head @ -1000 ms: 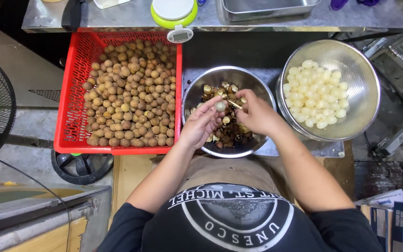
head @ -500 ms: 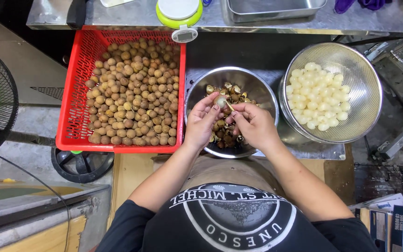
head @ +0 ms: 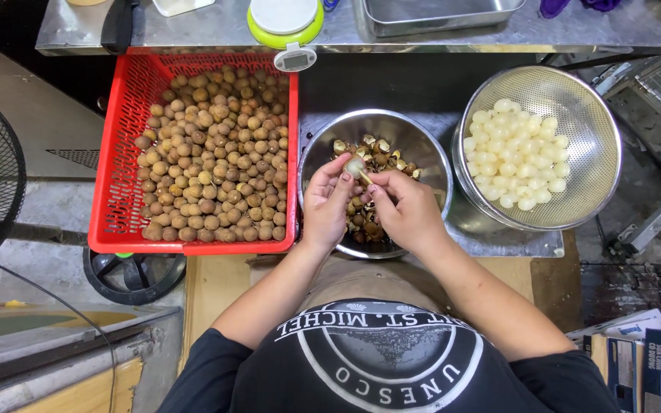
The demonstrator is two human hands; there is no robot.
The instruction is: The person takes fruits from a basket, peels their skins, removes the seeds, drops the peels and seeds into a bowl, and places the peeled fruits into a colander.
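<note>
Longan fruit (head: 356, 166), half-peeled, pinched at frame center above the steel bowl (head: 422, 145).
Both hands grasp it: left hand (head: 329, 200) and right hand (head: 405, 208). Likely light, slippery, soft; best held by fingertips at the shell.

One head-worn camera looks steeply down, close above the work.

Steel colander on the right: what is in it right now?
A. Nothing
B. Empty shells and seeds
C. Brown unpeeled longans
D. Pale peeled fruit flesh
D. The steel colander holds a heap of pale, translucent peeled fruit; the brown unpeeled longans fill the red basket, and the shells lie in the middle steel bowl under the hands.
</note>
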